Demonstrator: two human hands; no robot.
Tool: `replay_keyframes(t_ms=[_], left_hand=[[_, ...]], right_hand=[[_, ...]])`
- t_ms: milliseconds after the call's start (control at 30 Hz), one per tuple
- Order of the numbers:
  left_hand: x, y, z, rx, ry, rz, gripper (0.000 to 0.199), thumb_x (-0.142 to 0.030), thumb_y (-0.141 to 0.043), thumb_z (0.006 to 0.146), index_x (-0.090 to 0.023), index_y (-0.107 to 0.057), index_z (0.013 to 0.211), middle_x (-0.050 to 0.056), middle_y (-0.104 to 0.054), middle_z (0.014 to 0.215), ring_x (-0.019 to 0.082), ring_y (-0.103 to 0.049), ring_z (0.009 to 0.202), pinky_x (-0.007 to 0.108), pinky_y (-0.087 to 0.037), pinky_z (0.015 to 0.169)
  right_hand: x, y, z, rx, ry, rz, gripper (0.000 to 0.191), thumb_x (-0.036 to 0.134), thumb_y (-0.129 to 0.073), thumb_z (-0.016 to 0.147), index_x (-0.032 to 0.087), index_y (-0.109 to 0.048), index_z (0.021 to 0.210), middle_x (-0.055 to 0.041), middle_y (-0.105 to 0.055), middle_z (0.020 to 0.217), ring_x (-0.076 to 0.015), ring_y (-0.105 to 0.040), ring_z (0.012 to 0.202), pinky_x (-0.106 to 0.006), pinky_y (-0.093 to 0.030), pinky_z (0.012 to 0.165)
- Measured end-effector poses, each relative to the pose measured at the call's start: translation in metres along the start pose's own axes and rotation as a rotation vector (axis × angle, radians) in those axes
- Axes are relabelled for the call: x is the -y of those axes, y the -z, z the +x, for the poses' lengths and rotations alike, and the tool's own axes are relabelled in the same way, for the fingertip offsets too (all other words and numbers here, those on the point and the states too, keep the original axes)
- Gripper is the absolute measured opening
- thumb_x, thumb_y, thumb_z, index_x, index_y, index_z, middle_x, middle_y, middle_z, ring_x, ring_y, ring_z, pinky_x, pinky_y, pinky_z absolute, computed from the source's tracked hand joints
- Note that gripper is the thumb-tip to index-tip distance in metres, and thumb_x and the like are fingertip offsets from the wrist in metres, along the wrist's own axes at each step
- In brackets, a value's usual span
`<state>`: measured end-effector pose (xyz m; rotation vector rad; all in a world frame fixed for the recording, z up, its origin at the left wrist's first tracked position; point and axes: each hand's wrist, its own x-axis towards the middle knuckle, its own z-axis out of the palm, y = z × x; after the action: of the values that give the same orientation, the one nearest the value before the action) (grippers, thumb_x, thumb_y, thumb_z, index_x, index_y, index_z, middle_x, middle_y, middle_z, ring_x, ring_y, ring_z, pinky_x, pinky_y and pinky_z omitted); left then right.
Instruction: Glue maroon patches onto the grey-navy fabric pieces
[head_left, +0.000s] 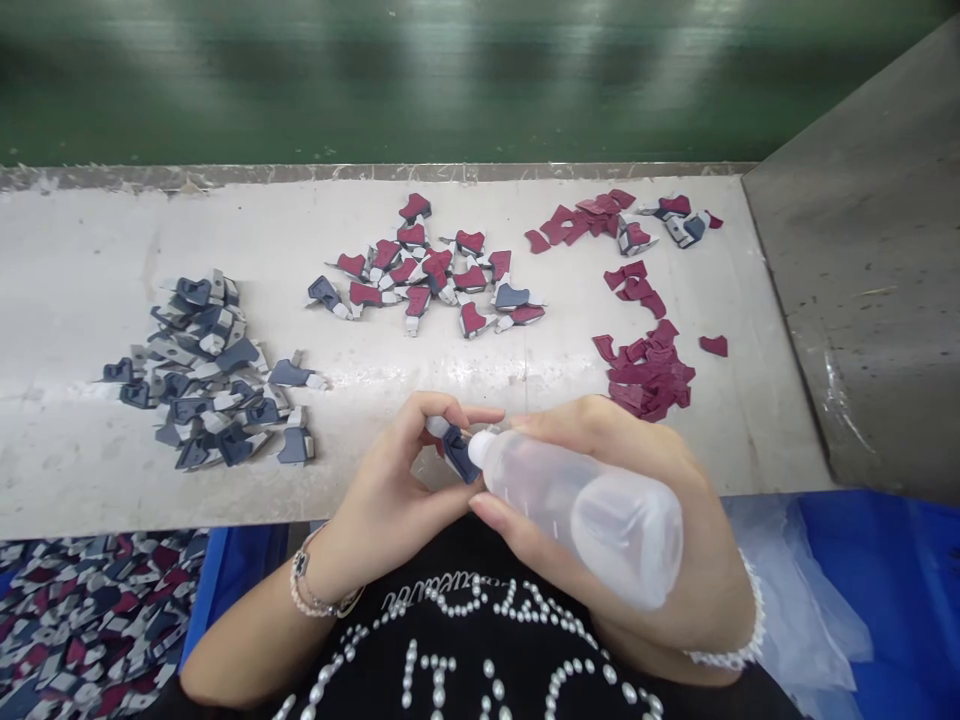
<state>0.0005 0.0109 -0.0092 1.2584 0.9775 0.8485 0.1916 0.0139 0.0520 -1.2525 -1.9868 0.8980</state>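
My left hand (pixel 405 495) grips a small dark-blue and grey plastic part (pixel 459 452), its recessed side turned up. In my right hand (pixel 637 450) is a translucent squeeze bottle (pixel 577 510), tilted so its white nozzle meets or nearly meets the part; I cannot tell which. A pile of similar blue and grey parts (pixel 217 370) lies on the left of the worktable. Farther back, in the middle, are several parts with maroon inserts (pixel 420 270). Loose flat maroon pieces (pixel 649 370) lie in heaps on the right.
The pale worktable (pixel 390 370) ends at a green wall (pixel 480 80) behind and a metal panel (pixel 862 260) on the right. At lower left, a blue bin (pixel 214 585) holds many assembled parts. Clear plastic film (pixel 795 600) hangs over blue material (pixel 900 590) at lower right.
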Motion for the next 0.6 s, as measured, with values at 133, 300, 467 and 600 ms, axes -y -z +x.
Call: replay_keyframes(t_ms=[133, 300, 467, 600], left_hand=[[-0.0016, -0.0002, 0.0005, 0.006, 0.018, -0.032, 0.042, -0.014, -0.078, 0.079, -0.029, -0.048, 0.106, 0.004, -0.066, 0.124, 0.021, -0.067, 0.107, 0.030, -0.054, 0.082], [-0.0031, -0.0014, 0.0005, 0.014, 0.034, -0.059, 0.042, -0.014, -0.077, 0.080, -0.029, -0.048, 0.106, 0.004, -0.066, 0.124, 0.022, -0.066, 0.109, 0.030, -0.054, 0.080], [-0.0027, -0.0005, 0.0006, 0.011, 0.035, -0.015, 0.043, -0.010, -0.077, 0.078, -0.029, -0.048, 0.104, 0.002, -0.067, 0.121, 0.021, -0.066, 0.107, 0.033, -0.052, 0.087], [-0.0026, 0.0008, 0.0007, -0.039, 0.011, 0.062, 0.043, -0.010, -0.078, 0.077, -0.028, -0.049, 0.103, 0.002, -0.068, 0.118, 0.019, -0.066, 0.100, 0.032, -0.052, 0.083]], right_hand=[[-0.0007, 0.0009, 0.0019, 0.015, 0.028, 0.032, 0.027, 0.030, -0.077, 0.081, 0.025, -0.053, 0.091, 0.0034, -0.067, 0.086, -0.0128, -0.069, 0.070, -0.022, -0.055, 0.058], [-0.0016, 0.0011, 0.0018, 0.000, 0.054, 0.055, 0.037, 0.028, -0.081, 0.077, 0.026, -0.054, 0.102, 0.0034, -0.067, 0.089, -0.0137, -0.070, 0.074, -0.022, -0.056, 0.062], [-0.0008, 0.0030, 0.0021, 0.033, 0.027, 0.035, 0.029, 0.032, -0.079, 0.080, 0.025, -0.053, 0.092, 0.0041, -0.066, 0.083, -0.0126, -0.068, 0.069, -0.022, -0.054, 0.057], [0.0014, 0.0049, -0.0018, 0.061, 0.013, 0.001, 0.027, 0.037, -0.076, 0.082, 0.025, -0.053, 0.089, 0.0036, -0.066, 0.078, -0.0126, -0.065, 0.059, -0.026, -0.053, 0.053]])
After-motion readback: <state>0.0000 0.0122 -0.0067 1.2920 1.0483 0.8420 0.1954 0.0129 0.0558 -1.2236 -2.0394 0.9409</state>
